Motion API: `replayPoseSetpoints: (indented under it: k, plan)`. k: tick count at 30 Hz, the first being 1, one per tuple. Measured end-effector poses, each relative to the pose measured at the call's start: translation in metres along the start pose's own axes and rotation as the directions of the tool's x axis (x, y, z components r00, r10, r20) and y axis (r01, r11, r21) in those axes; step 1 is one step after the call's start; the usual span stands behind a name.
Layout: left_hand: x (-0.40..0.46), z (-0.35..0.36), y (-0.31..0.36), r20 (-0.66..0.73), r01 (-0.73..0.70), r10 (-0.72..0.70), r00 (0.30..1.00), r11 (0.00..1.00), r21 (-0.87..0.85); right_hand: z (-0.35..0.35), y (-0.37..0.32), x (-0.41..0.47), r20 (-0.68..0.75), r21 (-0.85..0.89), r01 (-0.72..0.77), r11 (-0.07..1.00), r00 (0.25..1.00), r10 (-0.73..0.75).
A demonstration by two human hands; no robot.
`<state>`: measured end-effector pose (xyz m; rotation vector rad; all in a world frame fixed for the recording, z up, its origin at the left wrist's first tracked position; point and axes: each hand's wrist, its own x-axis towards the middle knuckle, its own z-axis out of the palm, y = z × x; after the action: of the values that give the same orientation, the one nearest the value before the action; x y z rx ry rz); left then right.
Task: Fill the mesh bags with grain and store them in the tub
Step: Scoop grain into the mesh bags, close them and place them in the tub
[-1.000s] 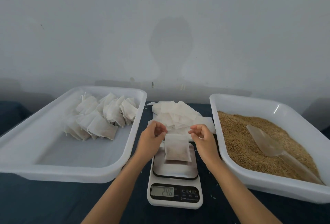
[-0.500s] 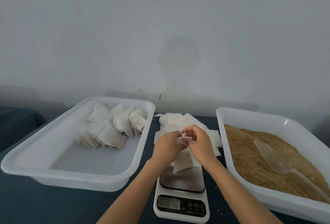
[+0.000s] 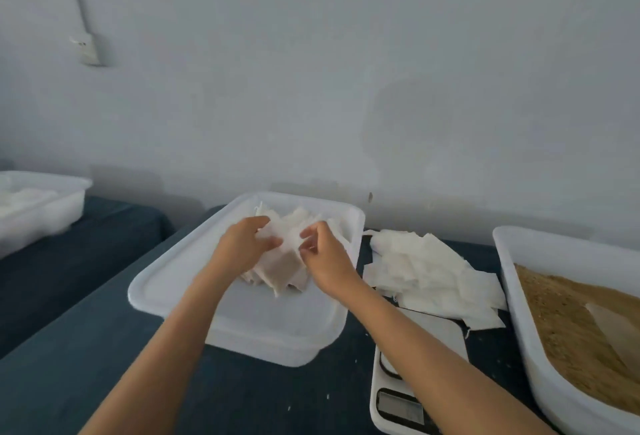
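Both hands, the left hand (image 3: 242, 247) and right hand (image 3: 327, 258), pinch a filled mesh bag (image 3: 282, 261) over the white tub (image 3: 242, 323), above other filled bags. Empty bags (image 3: 426, 271) lie between tub and grain tray (image 3: 540, 296)

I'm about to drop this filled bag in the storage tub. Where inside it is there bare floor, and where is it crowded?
The storage tub: its near half is bare, between the near rim and the heap of filled bags. The far half is crowded: the heap lies there, with the left hand and right hand on it. Whether either hand grips a bag cannot be told.
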<state>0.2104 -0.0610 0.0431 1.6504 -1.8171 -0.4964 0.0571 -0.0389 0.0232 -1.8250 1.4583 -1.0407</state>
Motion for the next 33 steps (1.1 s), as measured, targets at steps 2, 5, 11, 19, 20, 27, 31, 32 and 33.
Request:
replayPoseSetpoints:
  k: [2,5,11,19,20,27,31,32,33]
  plan:
    - [0.004,-0.005,-0.033,0.050,0.094,-0.098,0.994,0.992,0.084,0.028,-0.002,0.009,0.141,-0.037,-0.098,0.994,0.985,0.102]
    - [0.004,-0.011,-0.068,0.130,0.136,-0.188,0.973,0.934,0.330,0.061,-0.008,0.017,0.358,-0.035,-0.216,0.976,0.909,0.214]
    - [0.003,-0.026,-0.096,0.167,0.122,-0.290,0.942,0.763,0.635,0.107,-0.023,0.022,0.651,-0.136,-0.231,0.963,0.712,0.263]
    - [-0.004,-0.029,-0.105,0.068,0.100,-0.253,0.965,0.594,0.798,0.122,-0.023,0.017,0.778,-0.276,0.082,0.958,0.604,0.173]
    - [-0.005,-0.027,-0.104,0.043,0.102,-0.223,0.974,0.599,0.794,0.122,-0.022,0.017,0.786,-0.269,0.094,0.959,0.597,0.162]
    - [0.007,-0.015,-0.080,-0.115,0.061,0.027,0.993,0.711,0.700,0.091,-0.031,0.015,0.734,-0.136,0.109,0.985,0.678,0.026]
    - [0.017,0.006,-0.045,-0.117,-0.019,0.108,0.987,0.812,0.584,0.018,-0.022,0.019,0.557,-0.091,0.108,0.990,0.830,-0.039]
    - [0.019,0.013,-0.034,-0.113,-0.037,0.121,0.986,0.824,0.565,-0.003,-0.014,0.020,0.487,-0.077,0.095,0.993,0.872,-0.046]
    - [0.020,0.020,-0.025,-0.104,-0.053,0.132,0.986,0.833,0.551,-0.025,-0.004,0.021,0.405,-0.060,0.072,0.996,0.914,-0.042]
